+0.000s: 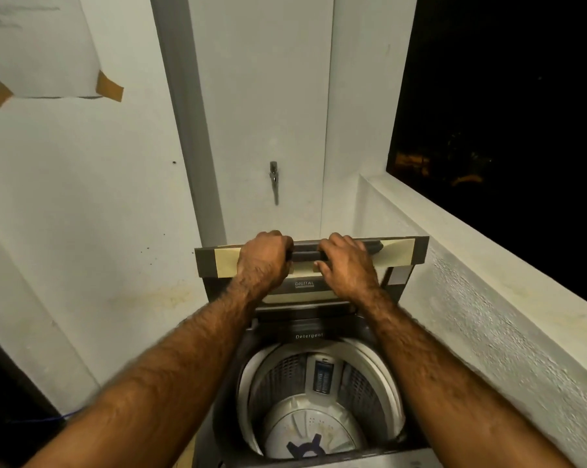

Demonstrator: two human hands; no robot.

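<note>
A dark grey top-loading washing machine [231,366] stands below me with its lid [410,251] raised upright at the far side. Both my hands are on the lid's top edge. My left hand [263,261] curls its fingers over the dark handle bar [305,251], and my right hand [347,265] grips the same bar just to the right. The steel drum [285,376] is open to view, with a pale pulsator [305,430] at the bottom and a blue lint filter [323,376] on the drum wall. No laundry shows inside.
White walls close in on the left and behind. A metal tap [273,179] sticks out of the back wall above the lid. A paper sheet [39,45] is taped to the left wall. A pale ledge [487,251] under a dark window runs along the right.
</note>
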